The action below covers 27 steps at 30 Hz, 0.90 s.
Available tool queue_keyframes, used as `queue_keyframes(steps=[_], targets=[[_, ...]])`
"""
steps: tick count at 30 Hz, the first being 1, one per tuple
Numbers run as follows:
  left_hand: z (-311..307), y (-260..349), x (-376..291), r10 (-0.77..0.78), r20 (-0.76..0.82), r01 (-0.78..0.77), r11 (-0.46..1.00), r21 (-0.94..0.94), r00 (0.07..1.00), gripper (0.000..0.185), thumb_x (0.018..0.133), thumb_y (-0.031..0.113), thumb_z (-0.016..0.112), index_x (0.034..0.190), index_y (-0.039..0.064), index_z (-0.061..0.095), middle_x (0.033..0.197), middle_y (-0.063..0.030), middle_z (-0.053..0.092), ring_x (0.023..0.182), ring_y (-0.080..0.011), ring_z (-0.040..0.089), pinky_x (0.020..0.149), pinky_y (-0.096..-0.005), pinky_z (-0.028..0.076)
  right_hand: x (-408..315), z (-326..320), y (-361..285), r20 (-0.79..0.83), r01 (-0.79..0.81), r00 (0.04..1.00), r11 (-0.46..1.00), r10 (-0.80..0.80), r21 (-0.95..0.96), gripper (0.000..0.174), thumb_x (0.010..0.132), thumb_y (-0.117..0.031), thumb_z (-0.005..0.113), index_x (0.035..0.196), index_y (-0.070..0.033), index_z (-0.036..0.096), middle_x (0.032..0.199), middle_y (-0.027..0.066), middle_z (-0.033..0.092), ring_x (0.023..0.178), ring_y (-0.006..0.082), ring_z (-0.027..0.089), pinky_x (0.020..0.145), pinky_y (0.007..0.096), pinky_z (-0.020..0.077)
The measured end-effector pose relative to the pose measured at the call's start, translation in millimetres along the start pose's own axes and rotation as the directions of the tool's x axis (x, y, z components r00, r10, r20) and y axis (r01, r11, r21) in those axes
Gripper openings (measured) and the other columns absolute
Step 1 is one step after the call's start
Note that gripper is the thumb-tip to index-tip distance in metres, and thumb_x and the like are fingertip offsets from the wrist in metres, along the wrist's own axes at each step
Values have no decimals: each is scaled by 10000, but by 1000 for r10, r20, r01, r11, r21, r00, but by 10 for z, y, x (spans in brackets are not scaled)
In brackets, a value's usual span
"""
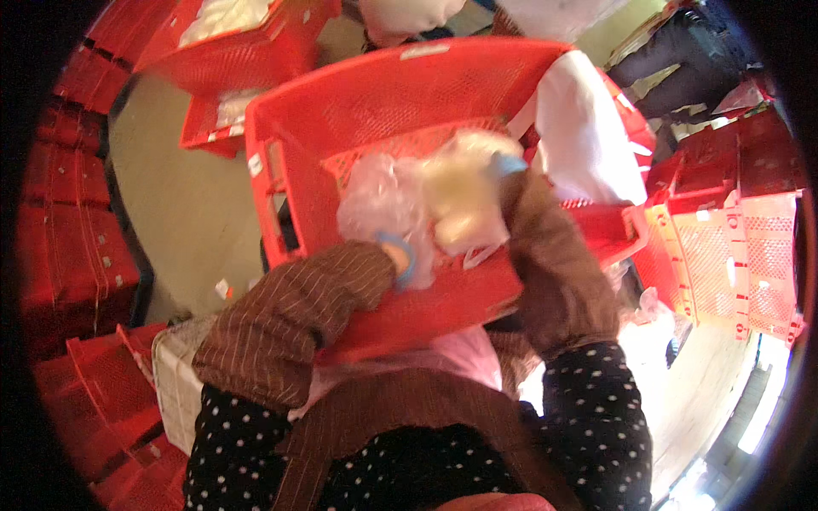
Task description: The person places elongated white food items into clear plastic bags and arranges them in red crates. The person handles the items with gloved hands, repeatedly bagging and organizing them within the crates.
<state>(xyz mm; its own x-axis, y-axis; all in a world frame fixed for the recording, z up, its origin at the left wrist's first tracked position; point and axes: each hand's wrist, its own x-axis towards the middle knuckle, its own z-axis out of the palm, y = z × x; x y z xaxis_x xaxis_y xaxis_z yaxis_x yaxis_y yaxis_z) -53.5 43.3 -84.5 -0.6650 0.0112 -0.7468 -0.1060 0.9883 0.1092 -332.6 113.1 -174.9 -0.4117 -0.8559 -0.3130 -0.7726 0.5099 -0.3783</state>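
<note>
A clear plastic bag (377,198) lies inside a large red plastic crate (409,326), with pale yellowish, rounded pieces (457,220) bunched at its right side. My left hand (397,257), in a light blue glove, reaches against the near left part of the bag; plastic and the brown striped sleeve cover its fingers. Also gloved in light blue, my right hand (509,164) is at the upper right of the pale pieces, where motion blur hides the fingers. White cloth or sheeting (585,128) hangs over the crate's right wall.
Another red crate (236,61) with pale contents stands at the upper left. Stacked red crates (70,255) line the left, and more crates (709,255) stand at the right. A white crate (172,383) is near my left elbow. A person's dark-clothed legs (684,64) show at the upper right.
</note>
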Motion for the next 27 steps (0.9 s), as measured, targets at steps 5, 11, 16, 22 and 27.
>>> queue_keyframes(steps=[5,11,16,22,27], targets=[[-274,-310,-170,-54,-23,43,938,-343,998,467,822,301,631,1236,86,611,1243,-182,599,1098,-352,591,951,-455,462,197,388,-448,-121,93,990,973,-68,210,200,914,-170,514,913,-47,671,867,92,648,808,191,625,738,341,490],[-359,-416,223,-197,-758,-240,873,-424,622,582,795,208,655,1336,92,477,1304,-213,529,1142,-395,541,914,-506,463,135,-147,-408,-325,169,946,865,-7,472,248,900,-196,522,797,-40,684,759,120,642,718,229,631,666,365,488],[-473,-420,141,-318,-912,-241,893,-379,258,894,767,226,748,1501,100,253,1351,-213,473,1177,-406,502,1001,-474,420,-276,-678,-899,-329,271,938,820,-108,503,149,791,-145,604,741,-6,622,685,116,611,650,149,552,628,327,466],[-547,-283,-266,-404,-826,-415,723,-552,393,282,817,172,692,1036,21,597,971,-171,633,888,-314,611,777,-413,481,-639,-843,-1596,-379,369,923,446,-69,816,78,815,-88,592,789,-15,584,695,47,515,678,94,473,633,268,438],[-148,-471,-304,-474,-643,-649,178,-739,602,130,925,140,587,852,33,571,810,-50,606,752,-182,582,684,-347,479,-703,-582,-1943,-432,358,902,521,22,775,247,821,-149,639,996,22,601,923,162,621,841,267,604,766,361,504]])
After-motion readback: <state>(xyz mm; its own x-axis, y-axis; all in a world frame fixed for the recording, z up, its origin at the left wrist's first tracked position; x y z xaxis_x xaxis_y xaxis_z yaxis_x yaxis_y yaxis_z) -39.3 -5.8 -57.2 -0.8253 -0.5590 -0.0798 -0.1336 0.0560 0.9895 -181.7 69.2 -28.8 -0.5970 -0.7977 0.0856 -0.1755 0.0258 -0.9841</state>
